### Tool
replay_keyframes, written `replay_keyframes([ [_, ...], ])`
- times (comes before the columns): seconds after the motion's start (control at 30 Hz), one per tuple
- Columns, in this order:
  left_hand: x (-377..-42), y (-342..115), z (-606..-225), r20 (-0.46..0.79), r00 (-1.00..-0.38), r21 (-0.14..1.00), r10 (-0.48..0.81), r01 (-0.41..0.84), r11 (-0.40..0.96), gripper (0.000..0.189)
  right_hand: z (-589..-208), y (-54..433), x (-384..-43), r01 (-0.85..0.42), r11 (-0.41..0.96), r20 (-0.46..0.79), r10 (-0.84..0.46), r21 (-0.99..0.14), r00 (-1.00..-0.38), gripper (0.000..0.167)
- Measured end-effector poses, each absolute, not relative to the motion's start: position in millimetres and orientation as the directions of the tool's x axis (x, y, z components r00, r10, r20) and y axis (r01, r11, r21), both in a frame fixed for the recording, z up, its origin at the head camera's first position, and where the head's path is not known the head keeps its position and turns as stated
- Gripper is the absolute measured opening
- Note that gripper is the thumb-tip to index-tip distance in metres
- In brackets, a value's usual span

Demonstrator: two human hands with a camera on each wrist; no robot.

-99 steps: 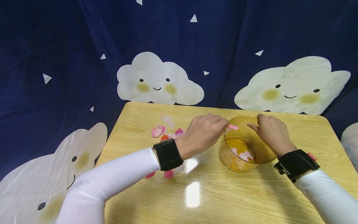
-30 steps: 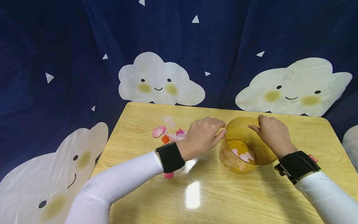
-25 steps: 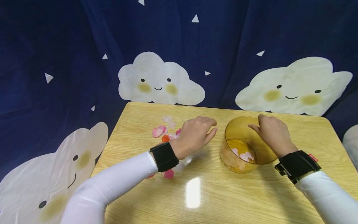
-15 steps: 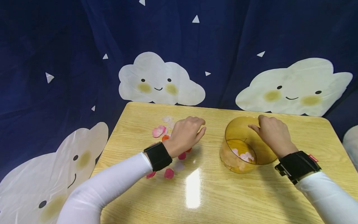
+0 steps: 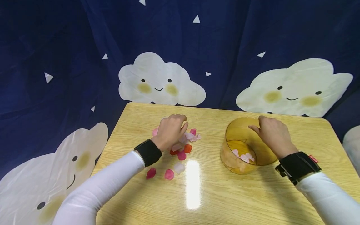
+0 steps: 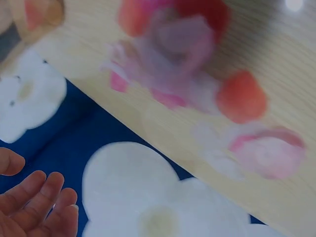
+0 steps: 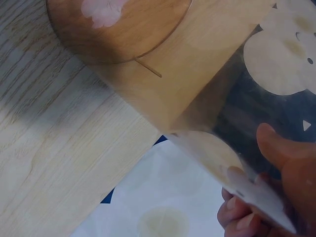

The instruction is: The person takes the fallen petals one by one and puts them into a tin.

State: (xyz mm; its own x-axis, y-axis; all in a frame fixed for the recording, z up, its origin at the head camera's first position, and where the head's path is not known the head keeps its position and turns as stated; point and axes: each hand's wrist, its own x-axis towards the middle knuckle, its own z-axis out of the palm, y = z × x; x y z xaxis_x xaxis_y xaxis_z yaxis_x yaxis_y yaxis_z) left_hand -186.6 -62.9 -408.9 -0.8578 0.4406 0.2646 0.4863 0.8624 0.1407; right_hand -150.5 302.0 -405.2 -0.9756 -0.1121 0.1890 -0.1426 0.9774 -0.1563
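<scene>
My left hand hangs above a loose heap of flower petals on the table's left side. Its fingers are loosely bent with nothing between them; the left wrist view shows the bare palm and fingers apart from the petals. Over at the right, my right hand grips the rim of a see-through amber round tub. In the right wrist view its thumb is on one side of the tub wall and the fingers on the other. Several pale pink petals lie in the tub.
The wooden table carries a few stray petals nearer me, one of them dark pink. A navy curtain with smiling white clouds hangs behind the table's far edge. Both wrists wear black straps.
A pink petal that my left hand pinched over the tub's rim is gone from it. That hand has opened and moved left, over the heap. The right hand and tub have stayed put.
</scene>
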Motion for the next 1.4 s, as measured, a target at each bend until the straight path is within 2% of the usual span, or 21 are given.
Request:
replay_keyframes([
  [0.2,-199.8,-86.9,-417.3,0.199,-0.912,0.144,0.359,0.389,0.91,0.024,-404.3,302.1,-150.0,-0.146,0.977,0.191,-0.115,-0.156,-0.975,0.045],
  [0.4,-211.0,-109.9,-427.3,0.174,-0.943,0.184,0.283,0.313,0.932,0.025,-406.2,302.2,-149.4,-0.156,0.975,0.208,-0.122,-0.157,-0.971,0.045],
  [0.63,-217.9,-130.2,-435.6,0.116,-0.97,0.174,0.214,0.232,0.957,0.026,-406.6,302.0,-148.8,-0.154,0.976,0.212,-0.12,-0.151,-0.97,0.045],
  [1.4,-220.2,-156.1,-479.5,-0.034,-0.973,0.123,0.229,0.223,0.967,0.019,-405.5,301.9,-150.2,-0.146,0.979,0.204,-0.115,-0.143,-0.972,0.045],
])
